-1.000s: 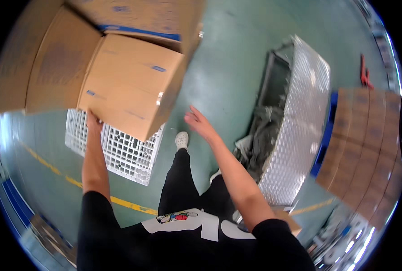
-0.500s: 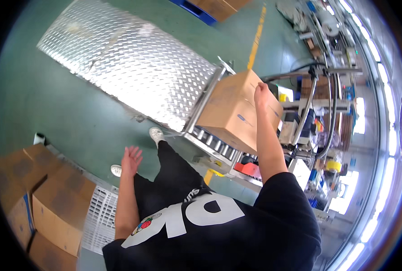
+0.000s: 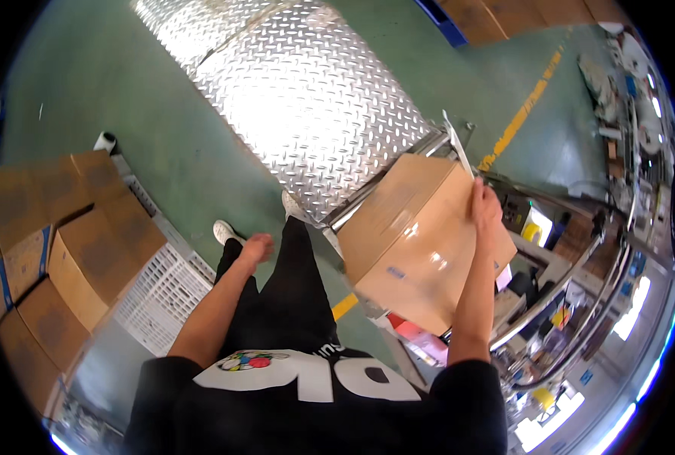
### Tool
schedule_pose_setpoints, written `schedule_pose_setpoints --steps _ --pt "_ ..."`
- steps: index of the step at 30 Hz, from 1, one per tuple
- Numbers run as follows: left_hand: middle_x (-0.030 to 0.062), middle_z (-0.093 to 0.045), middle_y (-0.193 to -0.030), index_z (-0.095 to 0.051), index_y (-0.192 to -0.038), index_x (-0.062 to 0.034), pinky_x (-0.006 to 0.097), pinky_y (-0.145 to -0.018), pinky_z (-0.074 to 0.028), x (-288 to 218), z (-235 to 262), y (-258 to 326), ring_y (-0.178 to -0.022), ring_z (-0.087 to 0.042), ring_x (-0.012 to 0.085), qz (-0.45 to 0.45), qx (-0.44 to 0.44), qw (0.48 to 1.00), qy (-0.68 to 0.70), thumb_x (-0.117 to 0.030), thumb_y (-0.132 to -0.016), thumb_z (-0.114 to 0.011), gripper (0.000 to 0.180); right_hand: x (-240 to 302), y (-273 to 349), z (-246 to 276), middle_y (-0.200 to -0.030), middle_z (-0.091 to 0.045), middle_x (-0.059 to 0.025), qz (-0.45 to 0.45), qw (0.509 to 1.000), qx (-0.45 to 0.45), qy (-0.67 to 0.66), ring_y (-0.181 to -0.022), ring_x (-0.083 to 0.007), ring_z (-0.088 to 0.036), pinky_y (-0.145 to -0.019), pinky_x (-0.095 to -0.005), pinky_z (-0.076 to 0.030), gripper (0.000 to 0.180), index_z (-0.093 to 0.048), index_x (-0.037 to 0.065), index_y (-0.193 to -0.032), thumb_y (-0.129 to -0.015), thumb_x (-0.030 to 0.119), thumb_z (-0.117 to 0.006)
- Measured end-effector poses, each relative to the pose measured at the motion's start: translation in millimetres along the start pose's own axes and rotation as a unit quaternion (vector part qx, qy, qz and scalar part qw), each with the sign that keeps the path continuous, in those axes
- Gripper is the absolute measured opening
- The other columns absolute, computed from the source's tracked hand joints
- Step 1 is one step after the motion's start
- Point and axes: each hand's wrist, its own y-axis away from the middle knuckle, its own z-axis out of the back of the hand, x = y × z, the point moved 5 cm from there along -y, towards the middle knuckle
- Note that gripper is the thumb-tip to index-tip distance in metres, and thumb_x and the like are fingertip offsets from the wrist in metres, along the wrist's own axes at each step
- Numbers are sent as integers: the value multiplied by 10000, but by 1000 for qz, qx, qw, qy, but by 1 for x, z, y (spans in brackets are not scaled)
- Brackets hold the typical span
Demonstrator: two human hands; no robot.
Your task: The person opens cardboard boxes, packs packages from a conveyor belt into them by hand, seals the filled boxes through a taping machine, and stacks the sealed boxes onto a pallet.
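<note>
A taped brown cardboard box [image 3: 398,220] sits tilted in view at the end of the roller conveyor, to the right of my legs. My right hand [image 3: 487,206] grips its far right edge, with the fingers bent over the side and partly hidden. My left hand [image 3: 258,249] hangs in front of my thigh, loosely curled, with nothing seen in it and apart from the box. A metal end stop [image 3: 458,144] rises at the box's far corner.
Beyond the conveyor lies a shiny tread-plate ramp [image 3: 314,98]. At left, stacked cardboard boxes [image 3: 102,246] stand beside a white slotted pallet [image 3: 163,299]. Curved machine rails [image 3: 557,303] run at right. A yellow floor line [image 3: 530,102] and a blue pallet [image 3: 442,23] lie farther off.
The box now shows nearer to me and turned, with my right hand still at its far edge. My left hand has gone from spread fingers to curled. The whole view has swung right.
</note>
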Motion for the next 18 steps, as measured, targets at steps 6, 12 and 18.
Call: schedule_pose_setpoints --steps 6,12,18 --pt "158 -595 -1076 -608 -1030 -48 402 -848 -443 90 -89 -99 -941 -576 328 -285 123 862 -400 -329 -906 -423 359 -36 -14 -23 -943 -651 -75 130 982 29 -137 -788 -173 -597 -732 -294 -470 356 -589 37 -1106 -886 307 -514" --pt "182 -386 -1356 -474 -1265 -48 399 -1052 -240 103 -164 -118 -1256 -361 328 60 87 994 -26 -537 -918 -210 656 -44 -48 -37 -1302 -443 -102 -36 843 128 -521 -1188 -226 -421 -960 -356 -354 552 -446 29 -1263 -879 425 -470" --pt "200 -513 -1227 -528 -1173 20 422 -979 -322 51 -101 -84 -1165 -458 342 0 70 987 146 -480 -927 -251 622 45 -76 -33 -1061 -607 -86 -3 848 277 -452 -996 -235 -566 -862 -367 -425 477 -535 37 -1133 -886 431 -434"
